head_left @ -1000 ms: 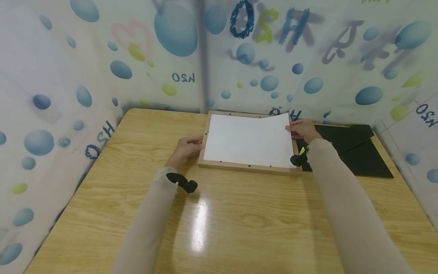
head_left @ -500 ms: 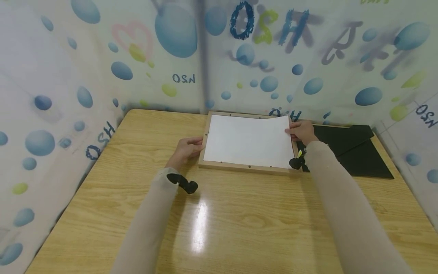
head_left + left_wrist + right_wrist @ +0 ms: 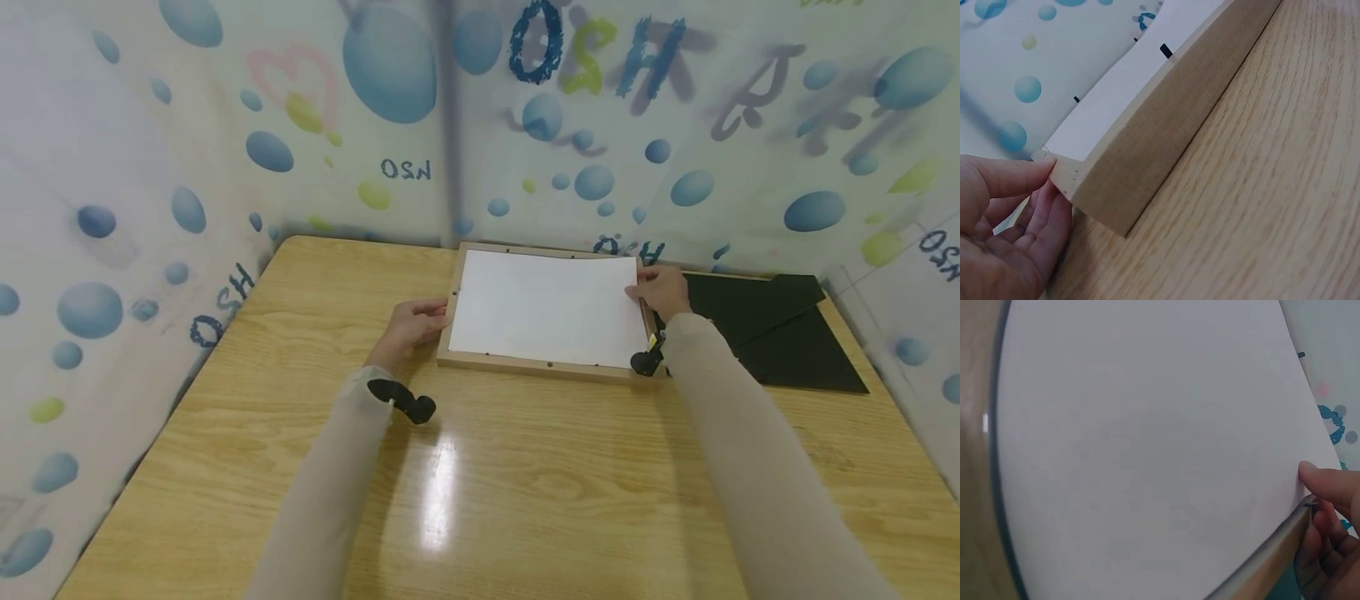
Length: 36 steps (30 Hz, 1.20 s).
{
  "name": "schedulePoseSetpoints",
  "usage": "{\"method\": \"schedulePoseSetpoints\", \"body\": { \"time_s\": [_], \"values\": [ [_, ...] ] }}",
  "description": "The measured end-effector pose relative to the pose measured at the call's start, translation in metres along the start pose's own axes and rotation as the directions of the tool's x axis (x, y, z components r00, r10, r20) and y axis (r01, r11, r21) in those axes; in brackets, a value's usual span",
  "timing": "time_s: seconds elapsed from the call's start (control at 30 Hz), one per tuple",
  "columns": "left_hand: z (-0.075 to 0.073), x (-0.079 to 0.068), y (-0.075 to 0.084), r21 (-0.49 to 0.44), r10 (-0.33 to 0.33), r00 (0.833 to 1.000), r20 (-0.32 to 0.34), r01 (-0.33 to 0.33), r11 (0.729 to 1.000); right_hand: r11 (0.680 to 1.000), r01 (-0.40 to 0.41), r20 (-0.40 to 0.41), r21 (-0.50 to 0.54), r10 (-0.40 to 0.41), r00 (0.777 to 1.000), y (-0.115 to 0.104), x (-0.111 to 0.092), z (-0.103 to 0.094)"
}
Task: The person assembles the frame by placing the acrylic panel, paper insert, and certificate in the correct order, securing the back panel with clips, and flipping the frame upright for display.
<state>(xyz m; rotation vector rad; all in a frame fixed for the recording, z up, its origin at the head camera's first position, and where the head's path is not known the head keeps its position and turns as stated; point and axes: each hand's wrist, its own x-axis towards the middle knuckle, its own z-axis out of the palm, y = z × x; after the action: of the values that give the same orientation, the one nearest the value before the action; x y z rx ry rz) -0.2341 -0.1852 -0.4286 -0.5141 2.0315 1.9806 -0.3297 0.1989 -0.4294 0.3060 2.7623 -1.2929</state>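
A wooden picture frame (image 3: pixel 495 361) lies flat on the table with a white sheet of paper (image 3: pixel 551 308) inside its border. Dark metal tabs (image 3: pixel 1166 51) show along the frame's edges. My left hand (image 3: pixel 408 329) holds the frame's left side, thumb on the top of the border and fingers curled against the outer side. At the right side, my right hand (image 3: pixel 663 290) lays its thumb on the paper near the far right corner. Its other fingers curl at the outer side of the frame, partly hidden in the head view.
A black frame backing board (image 3: pixel 795 342) with a folding stand lies just right of the frame, partly behind the right arm. The wooden table (image 3: pixel 555 483) extends toward me. Printed walls (image 3: pixel 337 192) stand close behind the table's far edge.
The paper's raised far right corner has come down flatter into the frame, with my right thumb moving slightly lower on it. The left hand keeps its hold.
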Motion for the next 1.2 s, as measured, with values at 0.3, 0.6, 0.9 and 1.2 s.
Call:
{"method": "schedulePoseSetpoints", "body": {
  "time_s": [0.3,0.6,0.9,1.2],
  "values": [
    [0.002,0.002,-0.001,-0.006,-0.001,1.0,-0.004,0.001,1.0,1.0,-0.003,-0.001,-0.015,0.003,1.0,0.001,-0.003,-0.002],
    [0.003,0.001,-0.003,-0.011,0.007,1.0,0.005,-0.007,1.0,0.997,-0.018,0.031,0.079,0.016,0.999,0.001,0.0,-0.019],
    [0.003,-0.002,-0.001,0.002,0.013,1.0,0.0,-0.013,1.0,0.998,-0.006,0.153,0.061,-0.003,0.988,0.011,-0.003,-0.058],
    [0.0,-0.001,0.001,0.023,0.009,1.0,0.002,-0.009,1.0,0.998,0.025,0.244,0.064,-0.04,0.969,0.031,-0.01,-0.091]
  ]
}}
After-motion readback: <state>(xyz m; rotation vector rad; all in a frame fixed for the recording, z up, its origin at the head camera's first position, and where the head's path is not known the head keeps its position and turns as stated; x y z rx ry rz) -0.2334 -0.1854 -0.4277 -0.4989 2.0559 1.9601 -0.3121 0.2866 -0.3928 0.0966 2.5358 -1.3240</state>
